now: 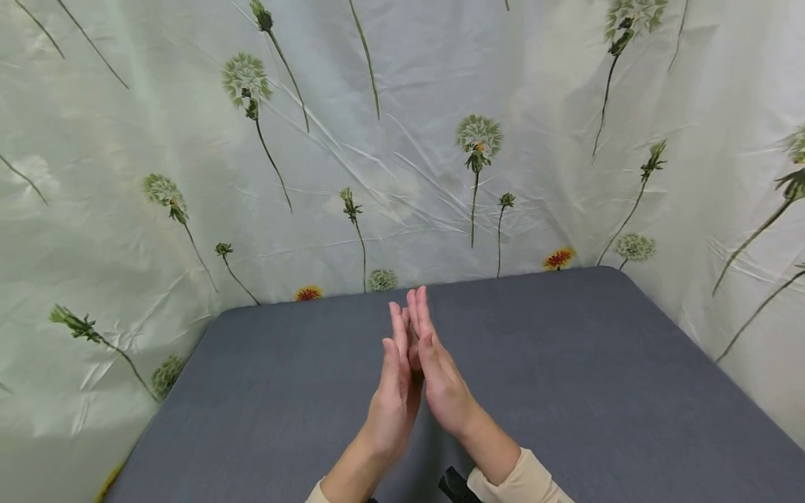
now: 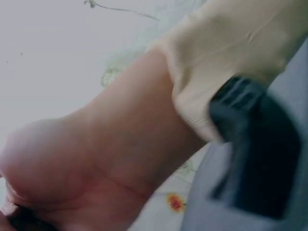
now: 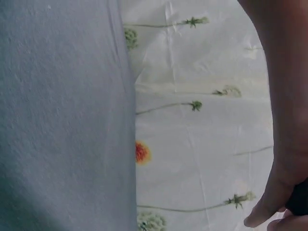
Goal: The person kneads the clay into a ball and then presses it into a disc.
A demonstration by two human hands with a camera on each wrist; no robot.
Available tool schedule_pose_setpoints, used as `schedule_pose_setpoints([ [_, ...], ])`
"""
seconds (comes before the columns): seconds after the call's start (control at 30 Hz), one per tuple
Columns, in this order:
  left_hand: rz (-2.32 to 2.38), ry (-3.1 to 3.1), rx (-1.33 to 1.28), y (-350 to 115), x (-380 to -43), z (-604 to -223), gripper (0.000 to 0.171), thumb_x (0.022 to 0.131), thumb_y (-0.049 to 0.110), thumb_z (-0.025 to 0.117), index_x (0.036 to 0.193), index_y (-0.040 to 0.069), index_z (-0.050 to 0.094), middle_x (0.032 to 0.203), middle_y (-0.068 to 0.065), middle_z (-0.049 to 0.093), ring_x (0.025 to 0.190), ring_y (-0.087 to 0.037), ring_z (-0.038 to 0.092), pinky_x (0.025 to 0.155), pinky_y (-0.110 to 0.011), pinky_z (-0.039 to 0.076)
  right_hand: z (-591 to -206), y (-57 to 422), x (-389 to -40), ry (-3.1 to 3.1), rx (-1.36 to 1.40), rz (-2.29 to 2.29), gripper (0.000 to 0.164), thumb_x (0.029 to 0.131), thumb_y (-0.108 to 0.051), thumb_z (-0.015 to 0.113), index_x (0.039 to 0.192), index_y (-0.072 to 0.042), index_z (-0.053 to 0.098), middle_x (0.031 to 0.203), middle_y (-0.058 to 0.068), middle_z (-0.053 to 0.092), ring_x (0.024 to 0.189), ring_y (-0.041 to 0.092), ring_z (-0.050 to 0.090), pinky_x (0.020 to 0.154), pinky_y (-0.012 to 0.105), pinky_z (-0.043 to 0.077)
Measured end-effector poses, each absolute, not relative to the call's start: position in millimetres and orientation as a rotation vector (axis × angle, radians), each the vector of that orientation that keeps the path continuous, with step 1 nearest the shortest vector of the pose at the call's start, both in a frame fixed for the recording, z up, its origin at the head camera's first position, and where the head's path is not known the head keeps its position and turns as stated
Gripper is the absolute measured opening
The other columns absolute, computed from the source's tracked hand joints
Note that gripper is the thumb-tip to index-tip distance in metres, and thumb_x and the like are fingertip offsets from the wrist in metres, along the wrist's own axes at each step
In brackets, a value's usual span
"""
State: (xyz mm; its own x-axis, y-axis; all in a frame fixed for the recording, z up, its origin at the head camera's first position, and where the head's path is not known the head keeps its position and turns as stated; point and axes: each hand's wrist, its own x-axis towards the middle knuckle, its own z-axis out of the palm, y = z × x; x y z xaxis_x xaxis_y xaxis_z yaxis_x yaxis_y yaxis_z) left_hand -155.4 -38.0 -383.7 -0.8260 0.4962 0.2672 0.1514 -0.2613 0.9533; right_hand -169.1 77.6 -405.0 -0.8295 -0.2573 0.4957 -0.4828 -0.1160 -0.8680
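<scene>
Both hands are raised in the middle of the head view, palms facing each other and fingers straight, pointing up and away. My left hand [image 1: 393, 395] and my right hand [image 1: 448, 388] come close at the fingers, while the wrists stand apart below. Whether the fingertips touch or just overlap in view, I cannot tell. No object shows between the palms. In the left wrist view a bare wrist fills the middle, with a cream sleeve [image 2: 216, 57] and a blurred black device [image 2: 260, 149] beside it. A thumb [image 3: 262, 209] shows at the lower right of the right wrist view.
Below the hands spreads a dark grey padded surface [image 1: 283, 398] with rounded far corners. Pale fabric [image 1: 402, 161] printed with dandelions and orange flowers hangs behind it and along both sides. A black device [image 1: 458, 485] is near the right cuff.
</scene>
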Motion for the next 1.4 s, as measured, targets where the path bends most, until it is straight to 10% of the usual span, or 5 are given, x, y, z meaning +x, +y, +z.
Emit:
schedule_pose_setpoints([
  [0.23,2.350,1.778,0.618,-62.1,-169.8,-379.2,0.074,0.107,0.071,-0.001,0.169,0.036,-0.022,0.182,0.011,0.000,0.169,-0.013,0.001,0.136,-0.051,-0.002,-397.1,52.3,-144.4,-1.964,0.958,2.054,0.058,0.120,-0.033,0.011,0.174,-0.016,-0.003,0.182,-0.006,-0.006,0.168,0.012,-0.011,0.128,0.011,-0.001],
  [0.5,2.222,1.750,0.778,-51.5,-160.9,-378.9,0.078,0.110,0.064,-0.004,0.170,0.018,-0.021,0.180,0.013,-0.015,0.166,-0.016,-0.021,0.134,-0.056,-0.009,-381.9,70.4,-146.9,-1.901,0.948,2.144,0.058,0.119,-0.036,0.007,0.174,-0.019,-0.002,0.182,-0.002,0.006,0.169,0.015,0.000,0.129,0.013,0.006],
  [0.73,2.082,1.933,0.806,-38.7,-142.2,-373.9,0.066,0.111,0.060,-0.007,0.167,0.032,-0.026,0.174,0.017,-0.030,0.164,-0.021,-0.030,0.129,-0.069,-0.012,-388.0,83.1,-162.4,-1.919,0.845,2.127,0.064,0.116,-0.054,0.004,0.173,-0.029,-0.009,0.182,0.000,0.007,0.169,0.028,0.011,0.132,0.063,0.005],
  [1.03,2.316,1.946,0.629,-63.2,-158.2,-364.9,0.068,0.109,0.066,-0.001,0.171,0.039,-0.013,0.181,0.014,0.003,0.169,-0.016,0.009,0.134,-0.028,0.012,-395.4,50.1,-141.5,-1.945,1.076,1.873,0.058,0.120,-0.026,0.015,0.173,-0.013,-0.005,0.182,0.004,-0.010,0.168,0.025,-0.014,0.130,0.017,-0.005],
  [1.4,2.032,2.123,0.731,-34.9,-144.7,-380.4,0.057,0.116,0.048,-0.002,0.170,0.035,-0.016,0.181,0.008,-0.012,0.168,-0.022,-0.010,0.132,-0.065,0.003,-383.3,80.0,-155.4,-1.813,0.955,1.973,0.065,0.118,-0.049,0.008,0.174,-0.020,-0.004,0.183,0.002,0.004,0.169,0.020,0.006,0.130,0.016,0.017],
])
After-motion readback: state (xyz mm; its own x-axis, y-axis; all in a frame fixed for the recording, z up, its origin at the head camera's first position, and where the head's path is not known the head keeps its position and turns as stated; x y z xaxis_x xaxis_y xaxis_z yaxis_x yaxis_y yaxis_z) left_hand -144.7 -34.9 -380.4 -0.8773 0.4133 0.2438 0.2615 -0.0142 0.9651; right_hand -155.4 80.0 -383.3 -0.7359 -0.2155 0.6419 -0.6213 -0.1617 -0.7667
